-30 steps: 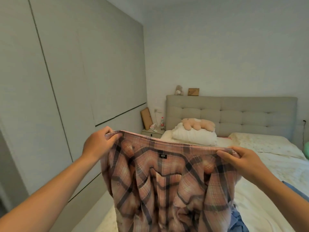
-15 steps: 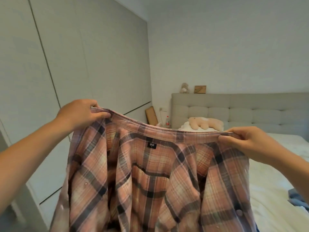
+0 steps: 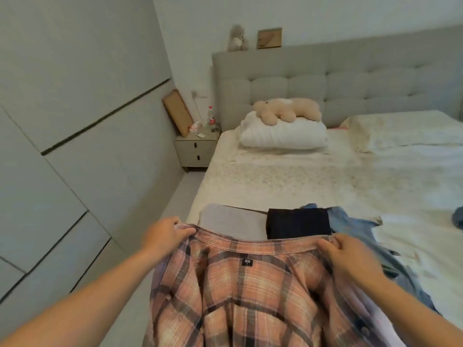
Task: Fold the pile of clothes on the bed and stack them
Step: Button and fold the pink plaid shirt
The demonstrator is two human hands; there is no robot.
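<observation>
Bare forearms, bare hands (image 3: 165, 236); no sleeves visible.

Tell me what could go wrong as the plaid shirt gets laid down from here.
1. The plaid shirt may land on the folded grey and dark garments just beyond it and disturb them.
2. It hangs bunched between the left hand and right hand, so creases could get folded in.
3. It may drape over the loose blue clothes alongside.

Soft, even daylight fills the room, brighter on the right half of the bed (image 3: 375, 176); shadows are faint and there is no glare. The wide lens bends the headboard (image 3: 350, 78) and wardrobe (image 3: 75, 121) lines (most at the edges). Slight blur throughout, fine detail smeared.
</observation>
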